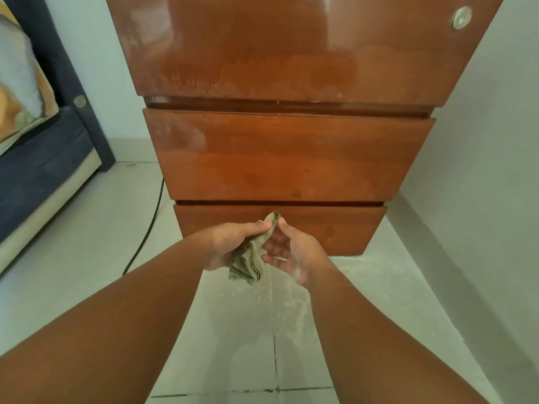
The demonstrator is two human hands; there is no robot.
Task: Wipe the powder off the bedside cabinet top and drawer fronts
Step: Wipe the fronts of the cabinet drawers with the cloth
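A glossy brown bedside cabinet [291, 158] fills the upper middle, seen from above and in front. Its top [291, 48] carries pale powder smears, thickest near the front edge. The upper drawer front [285, 153] has a faint powder patch at its left. In front of the lower drawer front [335, 228], my left hand [230, 246] and my right hand [291, 252] both hold a crumpled beige cloth [250, 258]. The fingertips of both hands pinch its top corner and the rest hangs down between my palms.
White powder is scattered on the pale tiled floor [291, 301] below the cabinet. A black cable [145, 237] runs along the floor at the cabinet's left. A dark bed frame with bedding [38, 158] stands at far left. A wall [481, 170] closes the right side.
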